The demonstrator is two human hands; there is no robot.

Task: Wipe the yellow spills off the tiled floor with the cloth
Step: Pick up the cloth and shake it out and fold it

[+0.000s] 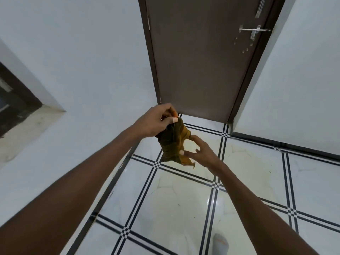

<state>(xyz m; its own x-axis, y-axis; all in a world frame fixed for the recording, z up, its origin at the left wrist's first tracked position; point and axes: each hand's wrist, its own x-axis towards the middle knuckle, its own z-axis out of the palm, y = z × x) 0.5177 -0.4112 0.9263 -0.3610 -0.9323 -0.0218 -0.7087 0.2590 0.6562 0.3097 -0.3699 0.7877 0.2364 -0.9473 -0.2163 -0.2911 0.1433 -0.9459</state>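
We've got the left hand (156, 122) pinched tight on the top of the cloth (174, 142), thumb and fingers bunched round the upper end, approx. level w/ the bottom edge of the door (198, 57). Right hand (200, 151) is lower and to the right; its thumb presses the cloth's lower part, other fingers curled loosely and spread behind the fabric, so a light hold at the bottom edge. Cloth hangs crumpled betw. the two hands, held up in the air, clear of the floor (184, 208); it's dark olive on the left, stained yellow-orange on the right and at the bottom corner.

Both forearms reach fwd from the lower corners. Below the hands, white glossy tiles w/ black double lines; faint yellowish smears show on the tiles under and to the right of the cloth. Door is brown, shut, w/ a metal latch (254, 32) upper right. White walls either side; dark-framed opening (16, 100) at far left.
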